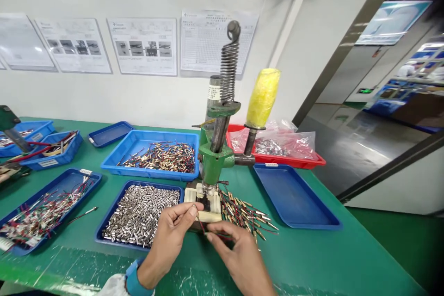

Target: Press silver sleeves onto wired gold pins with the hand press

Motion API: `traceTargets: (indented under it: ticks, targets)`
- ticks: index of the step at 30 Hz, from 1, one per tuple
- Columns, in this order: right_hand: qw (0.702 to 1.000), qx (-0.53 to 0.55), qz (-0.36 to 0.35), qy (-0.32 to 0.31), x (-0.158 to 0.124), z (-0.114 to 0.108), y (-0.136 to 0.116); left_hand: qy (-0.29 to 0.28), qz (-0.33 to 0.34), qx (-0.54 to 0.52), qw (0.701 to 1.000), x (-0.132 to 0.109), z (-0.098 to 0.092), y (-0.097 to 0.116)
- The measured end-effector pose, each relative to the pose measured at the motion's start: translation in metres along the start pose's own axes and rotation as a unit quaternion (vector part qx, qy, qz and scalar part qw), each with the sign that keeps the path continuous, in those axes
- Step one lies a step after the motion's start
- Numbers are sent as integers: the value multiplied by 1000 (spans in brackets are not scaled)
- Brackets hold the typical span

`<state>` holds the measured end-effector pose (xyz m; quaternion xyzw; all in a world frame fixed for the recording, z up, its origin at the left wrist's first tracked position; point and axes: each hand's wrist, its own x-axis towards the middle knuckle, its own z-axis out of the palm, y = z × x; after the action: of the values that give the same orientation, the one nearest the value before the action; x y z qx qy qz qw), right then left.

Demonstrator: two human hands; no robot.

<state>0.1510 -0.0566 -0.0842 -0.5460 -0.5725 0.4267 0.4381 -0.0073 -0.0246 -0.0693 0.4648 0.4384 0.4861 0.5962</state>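
Observation:
My left hand [169, 236] is pinched on a thin red wire piece [201, 223] just in front of the cream base block [204, 203] of a green hand press [217, 148]. My right hand [236, 252] pinches the same wire's lower end, fingers closed. The press has a coiled spring on top and a lever with a yellow wrapped handle [262, 96]. A loose pile of red wires with brass tips [243, 210] lies on the green table right of the base. A blue tray of small silver metal sleeves [140, 212] sits just left of my hands.
A blue tray of brass-tipped wires [156, 155] stands behind the sleeves. An empty blue tray [294, 199] lies to the right, a red tray with plastic bags [277, 145] behind it. More blue trays [41, 208] fill the left. The table's right edge drops off to a floor.

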Motion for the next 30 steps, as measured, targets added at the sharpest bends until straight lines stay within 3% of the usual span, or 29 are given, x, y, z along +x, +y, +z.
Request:
traceTargets:
  ticks: [5, 10, 18, 22, 25, 27, 30]
  targets:
    - [978, -160, -75, 111, -1, -23, 25, 0, 16, 5, 1000, 16, 3, 13]
    - [968, -140, -105, 179, 6, -48, 4, -25, 40, 8, 999, 37, 12, 23]
    - [945, -120, -157, 259, 25, -78, -57, -45, 57, 29, 997, 59, 21, 25]
    - [909, -122, -226, 328, 41, -83, -98, -28, 108, 98, 989, 52, 20, 17]
    - [876, -129, -276, 375, 71, -89, -142, 3, 125, 134, 983, 47, 18, 9]
    - [869, -140, -300, 368, 96, -94, -172, 17, 121, 121, 985, 46, 18, 6]
    - [886, -191, -277, 317, 117, -99, -201, 30, 123, 110, 986, 45, 19, 5]
